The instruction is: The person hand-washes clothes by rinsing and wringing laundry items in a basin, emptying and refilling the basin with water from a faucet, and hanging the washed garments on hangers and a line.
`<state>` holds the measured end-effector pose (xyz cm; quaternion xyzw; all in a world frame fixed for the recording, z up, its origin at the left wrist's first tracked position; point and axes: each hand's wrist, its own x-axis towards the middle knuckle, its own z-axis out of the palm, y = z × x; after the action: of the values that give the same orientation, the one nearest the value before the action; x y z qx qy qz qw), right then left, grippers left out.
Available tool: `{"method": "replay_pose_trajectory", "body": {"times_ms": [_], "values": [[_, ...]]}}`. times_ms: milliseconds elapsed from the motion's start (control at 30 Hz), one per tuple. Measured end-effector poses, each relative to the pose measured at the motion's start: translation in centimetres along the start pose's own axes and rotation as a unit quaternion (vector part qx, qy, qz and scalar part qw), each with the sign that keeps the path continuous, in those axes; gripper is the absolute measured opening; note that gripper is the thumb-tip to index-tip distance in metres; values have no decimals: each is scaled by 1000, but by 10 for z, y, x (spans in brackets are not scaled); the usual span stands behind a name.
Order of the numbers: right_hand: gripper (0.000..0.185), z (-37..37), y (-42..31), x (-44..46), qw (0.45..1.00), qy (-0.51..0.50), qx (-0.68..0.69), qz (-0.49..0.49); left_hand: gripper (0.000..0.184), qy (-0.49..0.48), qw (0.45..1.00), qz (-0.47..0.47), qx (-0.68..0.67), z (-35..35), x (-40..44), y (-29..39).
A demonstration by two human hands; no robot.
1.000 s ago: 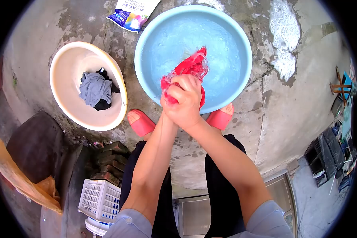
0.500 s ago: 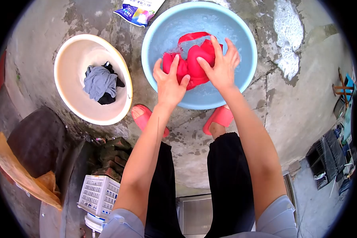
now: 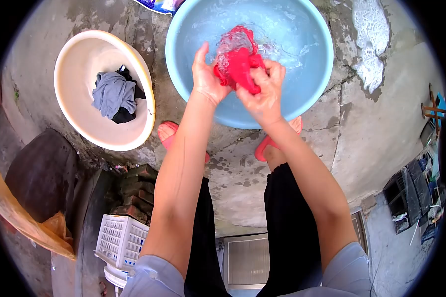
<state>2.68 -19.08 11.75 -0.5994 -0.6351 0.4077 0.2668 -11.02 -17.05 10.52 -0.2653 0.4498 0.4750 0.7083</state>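
Only the right grip [image 3: 266,89] has the red cloth [image 3: 240,67] pinched; left grip [image 3: 209,79] is open beside it, tub [image 3: 309,94] underneath.

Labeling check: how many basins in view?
2: the blue basin at top center, partly out of frame; the cream basin to its left, holding gray cloth. The clutter at far right might hide more.

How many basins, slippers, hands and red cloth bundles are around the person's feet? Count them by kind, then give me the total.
Basins: 2, the blue basin and the cream basin
Slippers: 2, the left slipper and the right slipper
Hands: 2, the left hand and the right hand
Red cloth bundle: 1
Total: 7
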Motion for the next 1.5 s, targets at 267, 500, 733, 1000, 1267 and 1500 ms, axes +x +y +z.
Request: {"method": "replay_pose_trajectory", "body": {"times_ms": [267, 500, 733, 1000, 1267, 1500], "values": [[24, 6, -88, -4, 989, 36, -3, -140, 59, -105, 993, -47, 22, 18, -52, -2], [16, 10, -50, 58, 975, 67, 136, 163, 40, 85, 951, 105, 278, 10, -43, -23], [61, -37, 19, 69, 990, -37, -117, -73, 78, 146, 550, 304, 764, 12, -38, -12], [59, 10, 78, 46, 955, -56, -277, 95, 43, 107, 385, 388, 831, -34, 42, -34], [27, -9, -41, 11, 983, -16, 12, -182, 78, -110, 987, -114, 1, 8, -15, 10], [20, 6, -85, 21, 971, 21, 37, -235, 66, -77, 994, -71, -16, 12, -39, -1]]}}
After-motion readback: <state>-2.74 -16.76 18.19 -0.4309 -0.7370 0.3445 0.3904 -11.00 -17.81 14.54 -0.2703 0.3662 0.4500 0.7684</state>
